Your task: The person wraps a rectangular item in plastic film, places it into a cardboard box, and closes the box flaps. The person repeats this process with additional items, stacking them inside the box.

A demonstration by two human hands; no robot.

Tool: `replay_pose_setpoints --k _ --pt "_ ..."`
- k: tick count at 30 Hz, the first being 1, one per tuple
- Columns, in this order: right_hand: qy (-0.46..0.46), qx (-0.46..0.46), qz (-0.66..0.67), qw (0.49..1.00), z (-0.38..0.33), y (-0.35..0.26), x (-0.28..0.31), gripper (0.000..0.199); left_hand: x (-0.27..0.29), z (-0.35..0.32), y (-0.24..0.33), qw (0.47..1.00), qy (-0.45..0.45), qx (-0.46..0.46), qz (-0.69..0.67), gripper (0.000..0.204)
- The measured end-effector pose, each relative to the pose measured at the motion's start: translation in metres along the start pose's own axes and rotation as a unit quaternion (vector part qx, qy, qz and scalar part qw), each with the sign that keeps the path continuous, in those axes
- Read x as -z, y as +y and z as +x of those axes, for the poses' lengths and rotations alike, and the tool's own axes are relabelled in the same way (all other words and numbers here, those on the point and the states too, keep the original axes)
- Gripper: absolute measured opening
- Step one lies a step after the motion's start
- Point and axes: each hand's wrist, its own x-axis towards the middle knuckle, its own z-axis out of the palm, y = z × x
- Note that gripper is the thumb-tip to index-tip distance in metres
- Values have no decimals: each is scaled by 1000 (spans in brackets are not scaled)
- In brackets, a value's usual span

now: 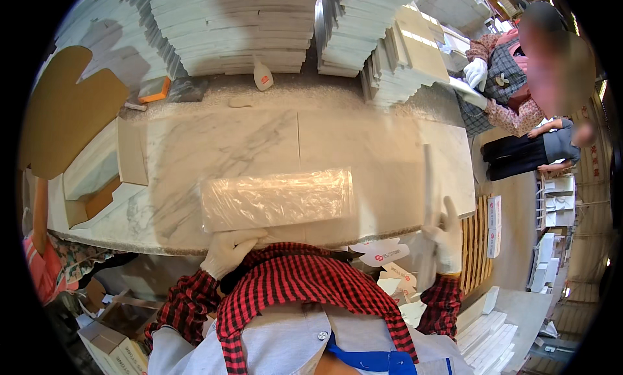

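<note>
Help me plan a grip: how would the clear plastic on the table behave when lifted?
The clear plastic is probably floppy, given its wrinkles. Its shine suggests slipperiness. It looks thin, so perhaps light, unless something lies inside.

Along the near edge of the table (389, 154) are two gloved hands, left (232, 250) and right (444, 237). On it: one film-wrapped package (276, 200) and, at its left end, one open carton (133, 151). Beyond it: one white bottle (262, 77), one orange box (154, 89). Right of it: one slatted pallet (476, 245).

Wht gloves (235, 248), red-blk chk apron (292, 269), slvs (186, 303).
</note>
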Motion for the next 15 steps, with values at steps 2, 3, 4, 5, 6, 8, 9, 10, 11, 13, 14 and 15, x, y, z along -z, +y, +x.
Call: replay_pose_setpoints --k 2,3,4,5,6,8,9,10,11,13,14,15 --pt "-17 -45 -38 998 5 6 -11 115 -4 2 1 1000 -2 3 -3 27" --pt "-26 16 -78 997 17 17 -16 114 -6 -1 3 1000 8 -4 4 26" --pt "-27 76 -117 990 28 31 -21 114 -9 1 5 1000 11 -13 9 26" --pt "-29 135 -157 978 36 38 -25 113 -11 2 7 1000 15 -22 14 25" --pt "-30 165 -204 964 43 34 -36 112 -10 0 7 999 20 -26 27 25" --pt "-24 220 -299 928 51 17 -61 110 -8 0 6 998 22 -36 50 25" --pt "-43 227 -314 921 60 6 -75 110 -8 -5 6 997 35 -45 51 25" --pt "-48 242 -332 911 67 3 -83 110 -8 -6 5 997 38 -46 52 24" --pt "-53 258 -348 900 76 3 -91 111 -9 -8 4 997 42 -46 53 24" --pt "-64 272 -375 884 86 6 -103 111 -10 -11 3 996 45 -48 62 23" --pt "-68 270 -384 880 90 7 -107 110 -10 -12 3 995 45 -50 70 22" --pt "-75 269 -392 876 93 7 -112 110 -11 -15 3 995 45 -49 79 22"
